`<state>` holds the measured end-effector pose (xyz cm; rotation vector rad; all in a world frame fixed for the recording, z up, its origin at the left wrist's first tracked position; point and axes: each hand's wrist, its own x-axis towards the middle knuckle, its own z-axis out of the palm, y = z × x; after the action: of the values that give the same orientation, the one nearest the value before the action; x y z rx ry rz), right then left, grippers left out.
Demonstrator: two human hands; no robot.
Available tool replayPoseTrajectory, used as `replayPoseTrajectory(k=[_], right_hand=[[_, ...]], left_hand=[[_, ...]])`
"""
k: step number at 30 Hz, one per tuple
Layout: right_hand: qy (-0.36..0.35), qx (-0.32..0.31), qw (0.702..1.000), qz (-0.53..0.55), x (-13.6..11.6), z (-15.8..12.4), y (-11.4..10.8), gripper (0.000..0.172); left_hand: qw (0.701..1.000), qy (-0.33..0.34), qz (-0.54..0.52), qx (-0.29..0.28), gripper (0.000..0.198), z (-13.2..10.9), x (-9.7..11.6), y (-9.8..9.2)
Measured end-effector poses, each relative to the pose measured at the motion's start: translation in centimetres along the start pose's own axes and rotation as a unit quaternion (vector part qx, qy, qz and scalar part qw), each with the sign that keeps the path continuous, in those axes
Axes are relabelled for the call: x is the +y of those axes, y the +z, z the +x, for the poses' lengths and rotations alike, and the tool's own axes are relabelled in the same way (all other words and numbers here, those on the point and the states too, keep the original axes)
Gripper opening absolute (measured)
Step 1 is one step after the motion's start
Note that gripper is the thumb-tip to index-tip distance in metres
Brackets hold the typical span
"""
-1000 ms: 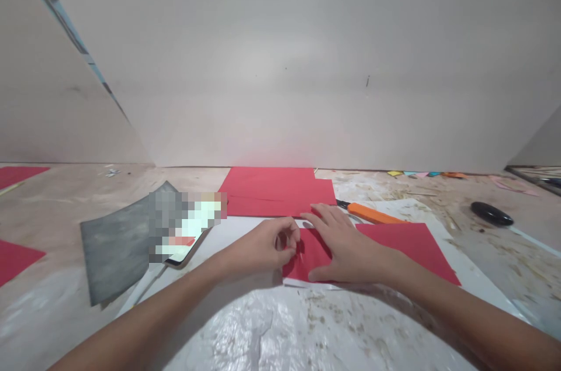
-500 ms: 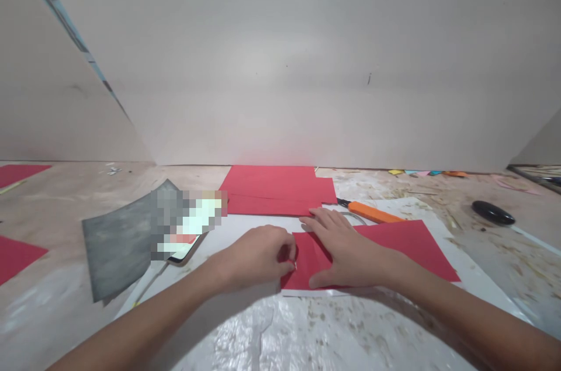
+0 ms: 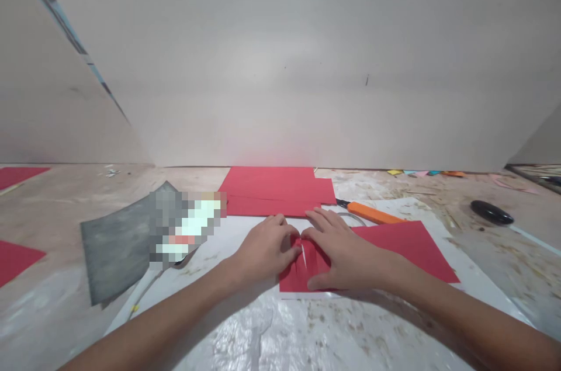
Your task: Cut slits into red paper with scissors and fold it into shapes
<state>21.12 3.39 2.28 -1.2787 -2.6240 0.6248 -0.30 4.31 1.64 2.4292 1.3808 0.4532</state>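
A sheet of red paper [image 3: 405, 248] lies in front of me on white paper. My right hand [image 3: 350, 251] rests flat over its middle, fingers spread and thumb apart, pressing it down. At the left part of that sheet, my left hand [image 3: 272, 248] has its thumb and index finger pinched on the red paper, close to the right hand's fingertips. A thin white sliver [image 3: 304, 254] shows between the two hands; I cannot tell whether it is a slit or a strip. Around the left thumb the paper looks creased.
Beyond the hands lie more red sheets [image 3: 267, 190] and an orange utility knife [image 3: 374, 212]. To the left are a grey sheet [image 3: 118, 242] and a partly blurred phone [image 3: 193, 231] with a cable. A black oval object [image 3: 491, 212] sits right. A white panel [image 3: 280, 67] stands behind.
My left hand has shifted slightly right and up, closer to the right hand. The white sliver now looks longer, and the paper near it has bent. My right hand has barely moved.
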Motion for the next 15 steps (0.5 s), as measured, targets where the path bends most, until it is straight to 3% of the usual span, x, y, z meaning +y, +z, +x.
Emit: replayPoseTrajectory(k=[8, 13, 15], right_hand=[[-0.018, 0.055, 0.998, -0.009, 0.4, 0.1, 0.7, 0.069], [-0.070, 0.144, 0.987, -0.001, 0.0, 1.1, 1.3, 0.016], [-0.086, 0.182, 0.980, 0.009, -0.2, 1.6, 1.5, 0.007]], left_hand=[[0.985, -0.043, -0.162, -0.033, 0.008, 0.2, -0.1, -0.4], [0.972, -0.010, -0.234, 0.010, 0.009, 0.2, 0.1, -0.3], [0.969, -0.004, -0.243, 0.036, 0.016, 0.3, 0.1, -0.3]])
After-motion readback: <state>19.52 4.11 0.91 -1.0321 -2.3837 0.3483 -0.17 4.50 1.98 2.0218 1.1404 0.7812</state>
